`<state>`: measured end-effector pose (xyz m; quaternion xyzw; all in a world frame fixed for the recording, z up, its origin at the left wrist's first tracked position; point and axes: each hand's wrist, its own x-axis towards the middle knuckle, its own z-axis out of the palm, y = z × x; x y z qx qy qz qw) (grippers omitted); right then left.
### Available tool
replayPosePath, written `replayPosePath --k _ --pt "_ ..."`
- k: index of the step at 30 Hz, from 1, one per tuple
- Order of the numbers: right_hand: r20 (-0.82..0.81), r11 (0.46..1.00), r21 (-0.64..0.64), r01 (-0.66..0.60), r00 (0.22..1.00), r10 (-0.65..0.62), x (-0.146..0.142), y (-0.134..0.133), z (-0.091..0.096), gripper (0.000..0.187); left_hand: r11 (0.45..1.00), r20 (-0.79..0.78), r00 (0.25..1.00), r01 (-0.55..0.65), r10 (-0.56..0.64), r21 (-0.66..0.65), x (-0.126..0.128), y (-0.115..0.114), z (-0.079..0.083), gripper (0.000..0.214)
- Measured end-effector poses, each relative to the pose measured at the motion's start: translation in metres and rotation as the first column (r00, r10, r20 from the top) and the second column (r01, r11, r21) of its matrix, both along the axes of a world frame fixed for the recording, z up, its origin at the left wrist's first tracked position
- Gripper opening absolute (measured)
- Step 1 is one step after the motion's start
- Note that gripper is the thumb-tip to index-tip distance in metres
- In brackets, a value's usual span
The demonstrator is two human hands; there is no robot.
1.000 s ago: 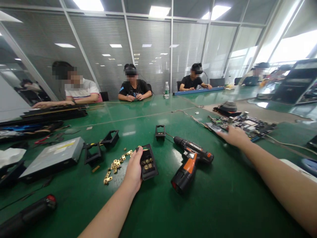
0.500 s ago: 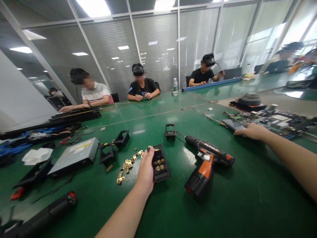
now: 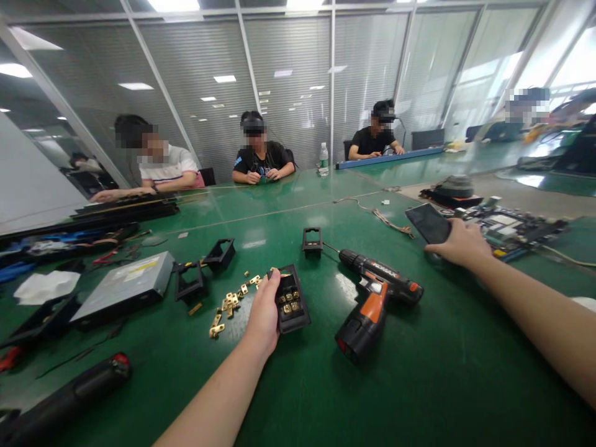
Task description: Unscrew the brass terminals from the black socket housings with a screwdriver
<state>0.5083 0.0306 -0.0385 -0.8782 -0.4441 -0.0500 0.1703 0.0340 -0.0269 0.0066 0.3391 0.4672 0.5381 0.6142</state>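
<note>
My left hand (image 3: 264,312) is closed round the left side of a black plastic socket housing (image 3: 291,300) that lies on the green table (image 3: 419,385) and has brass contacts inside. Several loose brass contacts (image 3: 228,304) are scattered just left of that hand. My right hand (image 3: 459,244) is stretched far to the right and grips a dark phone (image 3: 428,223), lifted at a tilt off the table. An orange and black cordless drill (image 3: 372,298) lies between my two hands.
A circuit board (image 3: 507,225) and a grey round part (image 3: 454,186) lie beyond the phone. Black frames (image 3: 205,270), a small housing (image 3: 311,241), a grey drive box (image 3: 123,287) and a black-handled tool (image 3: 69,394) lie about. Three people sit along the far edge.
My right hand has taken hold of the phone near the circuit board and raised it off the table. My left hand stays on the socket housing. The view has shifted slightly.
</note>
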Motion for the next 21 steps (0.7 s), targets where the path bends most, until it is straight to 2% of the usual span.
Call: replayPosePath --k 6,14,21 --pt "0.078 0.999 0.003 0.041 0.996 -0.041 -0.021 -0.008 0.012 0.075 1.0 -0.002 1.0 -0.001 0.001 0.014 0.0 0.0 0.001 0.045" --pt "0.086 1.0 -0.005 0.029 0.996 -0.028 -0.021 -0.007 0.013 0.074 1.0 -0.004 1.0 -0.014 0.014 0.006 0.0 0.002 -0.001 0.04" --pt "0.085 1.0 0.018 0.002 0.996 -0.004 -0.017 -0.004 0.009 0.104 1.0 -0.027 0.999 -0.017 0.017 -0.002 0.002 0.003 0.002 0.039"
